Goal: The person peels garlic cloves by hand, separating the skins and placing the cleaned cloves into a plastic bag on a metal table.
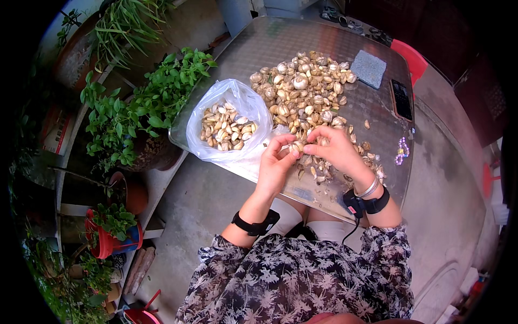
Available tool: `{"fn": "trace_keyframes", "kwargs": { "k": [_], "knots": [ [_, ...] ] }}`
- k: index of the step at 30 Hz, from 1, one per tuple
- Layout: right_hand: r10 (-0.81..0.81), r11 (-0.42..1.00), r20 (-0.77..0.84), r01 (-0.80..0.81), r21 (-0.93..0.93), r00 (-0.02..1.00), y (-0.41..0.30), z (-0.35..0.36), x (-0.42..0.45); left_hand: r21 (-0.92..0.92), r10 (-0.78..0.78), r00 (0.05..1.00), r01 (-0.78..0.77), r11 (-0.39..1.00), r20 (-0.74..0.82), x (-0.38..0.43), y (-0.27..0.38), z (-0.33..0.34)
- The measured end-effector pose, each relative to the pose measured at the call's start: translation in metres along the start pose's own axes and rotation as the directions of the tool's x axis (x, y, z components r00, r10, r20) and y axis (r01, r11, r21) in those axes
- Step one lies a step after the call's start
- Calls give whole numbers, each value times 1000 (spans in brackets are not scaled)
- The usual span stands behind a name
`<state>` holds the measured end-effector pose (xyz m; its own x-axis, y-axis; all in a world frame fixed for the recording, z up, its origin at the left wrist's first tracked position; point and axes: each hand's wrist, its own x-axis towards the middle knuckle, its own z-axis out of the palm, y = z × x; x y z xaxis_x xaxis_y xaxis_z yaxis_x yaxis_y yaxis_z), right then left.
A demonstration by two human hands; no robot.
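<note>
Between my two hands, over the near edge of the metal table, is a garlic bulb (pixel 298 146). My left hand (pixel 276 162) grips its left side with thumb and fingers. The fingertips of my right hand (pixel 332 148) pinch at its right side. A large heap of garlic bulbs and cloves (pixel 301 87) lies just beyond my hands. Left of the heap stands an open clear plastic bag (pixel 262 111), with loose garlic cloves (pixel 226 128) inside. Papery garlic skins (pixel 321 170) are scattered below and beside my right hand.
The metal table (pixel 243 48) also bears a grey textured pad (pixel 368 69), a smartphone (pixel 400 99) and a beaded bracelet (pixel 402 151) on its right side. Leafy potted plants (pixel 153 97) crowd its left edge. A red plastic chair (pixel 410 60) stands behind the far right corner.
</note>
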<state>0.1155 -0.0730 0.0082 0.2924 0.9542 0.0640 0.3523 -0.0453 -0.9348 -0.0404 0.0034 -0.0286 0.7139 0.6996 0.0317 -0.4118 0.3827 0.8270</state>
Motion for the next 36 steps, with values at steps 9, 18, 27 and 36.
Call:
{"fn": "trace_keyframes", "kwargs": {
  "k": [9, 18, 27, 36],
  "knots": [
    [4, 998, 51, -7, 70, 999, 7, 2, -1, 83, -46, 999, 44, 996, 16, -2, 3, 5],
    [148, 945, 139, -181, 271, 979, -6, -4, -2, -225, -108, 992, 121, 967, 69, 2, 5, 2],
    [86, 974, 129, -111, 200, 988, -9, 1, -4, 125, -73, 994, 64, 990, 76, 2, 0, 7],
    [181, 882, 85, -200, 426, 980, -2, 0, -1, -174, -169, 985, 162, 971, -24, 8, -2, -8]
  ]
}}
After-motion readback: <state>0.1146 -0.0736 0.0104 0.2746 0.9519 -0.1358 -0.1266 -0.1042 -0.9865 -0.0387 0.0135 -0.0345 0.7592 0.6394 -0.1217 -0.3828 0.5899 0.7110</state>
